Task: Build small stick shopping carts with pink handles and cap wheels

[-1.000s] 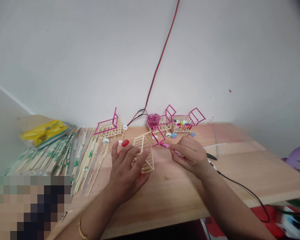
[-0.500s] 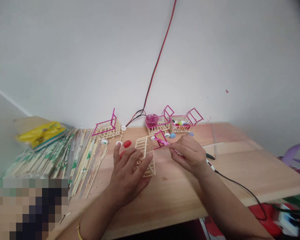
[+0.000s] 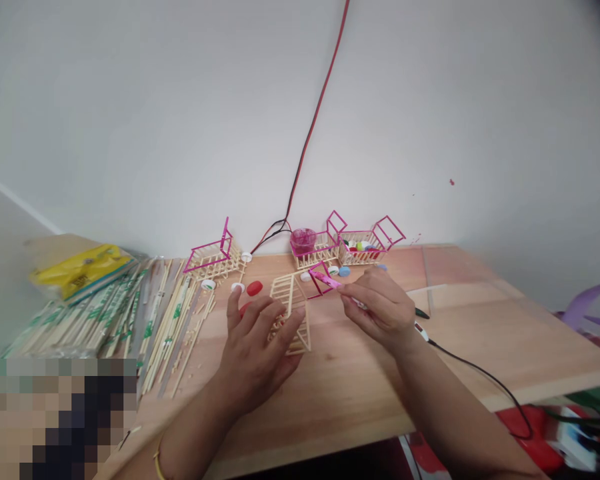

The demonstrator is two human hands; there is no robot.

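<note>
Evidently, we grip the open cart of pale wooden sticks point(image 3: 291, 295) with our left hand point(image 3: 257, 337) over the brown wooden table point(image 3: 360, 387), probably for steadiness, while our right hand point(image 3: 381, 305) pinches a slim pink-coated tool point(image 3: 331, 283) at its square magenta handle point(image 3: 321, 293).

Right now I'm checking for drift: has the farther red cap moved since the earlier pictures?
Yes: the farther red cap shifted right, away from the white cap beside it.

A small slatted cart point(image 3: 291, 300) of pale wooden sticks is held at a tilt in the left hand point(image 3: 260, 347), with a magenta square frame point(image 3: 315, 283) at its far right end. A slim pink-coated tool point(image 3: 331, 283), pinched by the right hand point(image 3: 383, 308), points left across the frame.
</note>
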